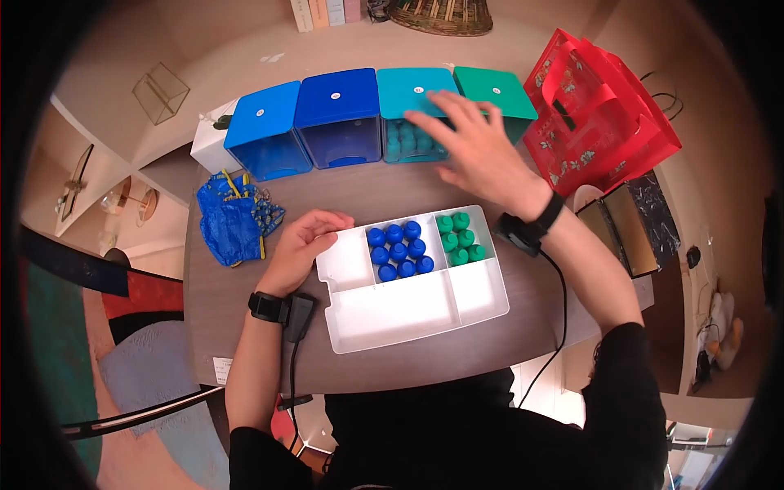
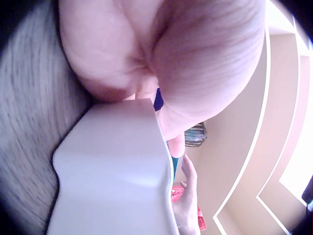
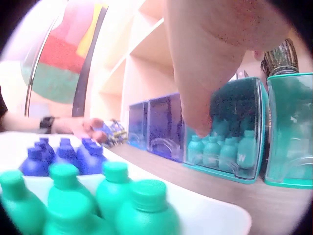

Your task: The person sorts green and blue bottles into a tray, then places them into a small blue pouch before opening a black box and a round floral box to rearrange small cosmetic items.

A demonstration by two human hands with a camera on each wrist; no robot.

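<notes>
1. Blue bag (image 1: 227, 227), out between nine and ten o'clock of the tray in the head view.
2. Light blue box (image 1: 265, 114), between ten and eleven; its lid sticker shows only from above.
3. Left hand (image 1: 298, 255), between nine and ten, nearer in: thumb and fingers grip the tray's corner. The left wrist view adds the outer wall running up to the palm.
4. Dark blue box (image 1: 336, 102), at eleven.
5. White tray (image 1: 392, 314), on the table before the person. Nine blue bottles (image 1: 398, 251) stand toward eleven, six green bottles (image 1: 465, 238) between one and two. Overhead they look like knobs; the right wrist view reveals necks and caps.
6. Teal box (image 1: 408, 82), at twelve; the right wrist view shows a "W" on one of its teal bottles (image 3: 247, 147).
7. Right hand (image 1: 486, 159), at one, fingers spread before the teal box; contact I cannot tell.
8. Green box (image 1: 494, 94), at one, farther out.
9. Red bag (image 1: 596, 135), between one and two.
</notes>
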